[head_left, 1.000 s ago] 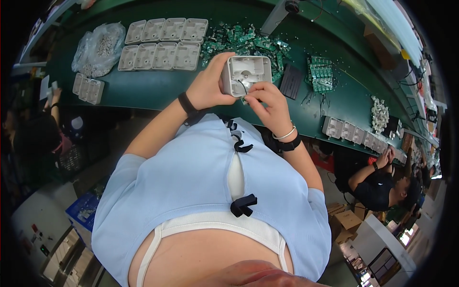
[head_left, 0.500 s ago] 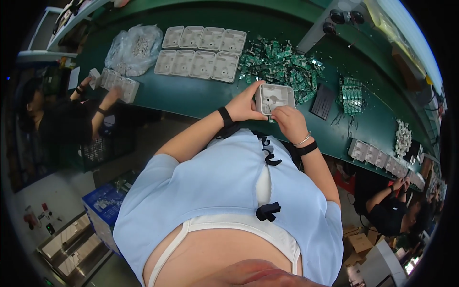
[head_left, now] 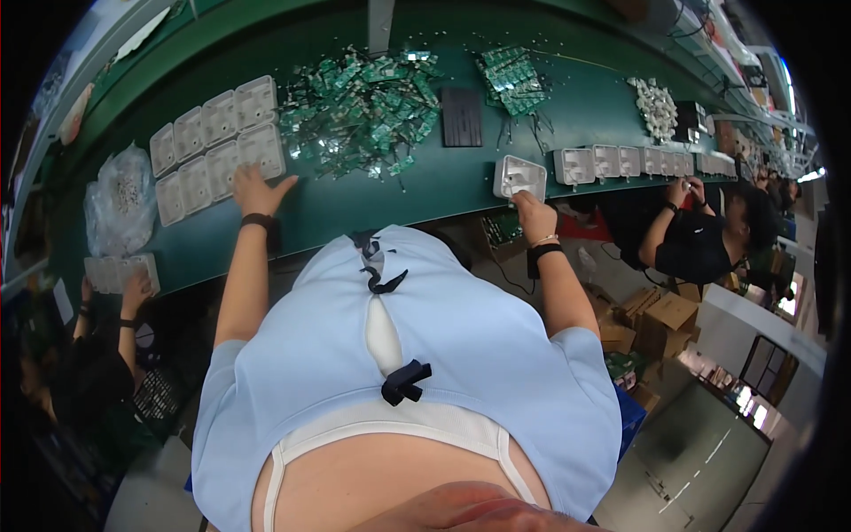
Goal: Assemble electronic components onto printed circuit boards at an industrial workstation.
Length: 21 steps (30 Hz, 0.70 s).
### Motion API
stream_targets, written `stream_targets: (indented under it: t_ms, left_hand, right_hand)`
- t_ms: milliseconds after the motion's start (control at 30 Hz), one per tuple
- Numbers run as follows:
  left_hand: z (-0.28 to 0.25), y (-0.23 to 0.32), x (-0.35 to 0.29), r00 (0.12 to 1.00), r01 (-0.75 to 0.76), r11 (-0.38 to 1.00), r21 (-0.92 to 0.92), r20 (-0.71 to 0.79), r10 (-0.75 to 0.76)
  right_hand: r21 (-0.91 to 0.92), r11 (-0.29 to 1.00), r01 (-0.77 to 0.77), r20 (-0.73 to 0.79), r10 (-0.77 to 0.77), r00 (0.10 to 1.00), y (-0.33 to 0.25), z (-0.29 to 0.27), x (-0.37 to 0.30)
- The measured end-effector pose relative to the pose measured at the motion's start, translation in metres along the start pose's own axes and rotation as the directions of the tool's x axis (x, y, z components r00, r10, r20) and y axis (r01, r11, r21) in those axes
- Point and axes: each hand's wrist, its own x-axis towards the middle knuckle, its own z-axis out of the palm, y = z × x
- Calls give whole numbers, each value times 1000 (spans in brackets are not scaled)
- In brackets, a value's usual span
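Observation:
My right hand (head_left: 534, 213) grips the near edge of a white square plastic housing (head_left: 519, 176) that rests on the green workbench (head_left: 443, 186) at the right. My left hand (head_left: 257, 190) lies flat and spread on the bench at the left, fingertips touching the nearest of several white housings (head_left: 217, 146) laid out in two rows. Between my hands, farther back, lies a heap of small green circuit boards (head_left: 363, 106). A black wristband sits on each of my wrists.
A black tray (head_left: 462, 116) and a second pile of green boards (head_left: 511, 75) lie behind the heap. A row of white housings (head_left: 620, 162) runs right toward another person's hands (head_left: 683, 188). A clear bag (head_left: 120, 199) and another worker's hand (head_left: 135, 288) are at far left.
My hands held one white housing together in front of me; now they are apart. The right has carried it to the bench at the right, the left has reached to the rows at the left.

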Motion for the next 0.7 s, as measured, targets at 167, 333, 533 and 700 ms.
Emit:
stream_targets:
  t_ms: [167, 333, 533, 700]
  left_hand:
    - [12, 18, 2, 985, 171, 983, 63, -16, -170]
    - [23, 16, 14, 956, 291, 954, 73, -53, -288]
    - [28, 12, 11, 960, 272, 962, 30, -75, -269]
    - [33, 5, -3, 966, 159, 986, -42, -200, -164]
  right_hand:
    - [-176, 982, -70, 141, 95, 985, 48, -1, 1]
    - [-252, 964, -85, 233, 145, 961, 72, 1, 5]
    - [-193, 971, -142, 210, 183, 960, 69, 4, -2]
    - [-22, 991, -129, 39, 130, 991, 17, 10, 18]
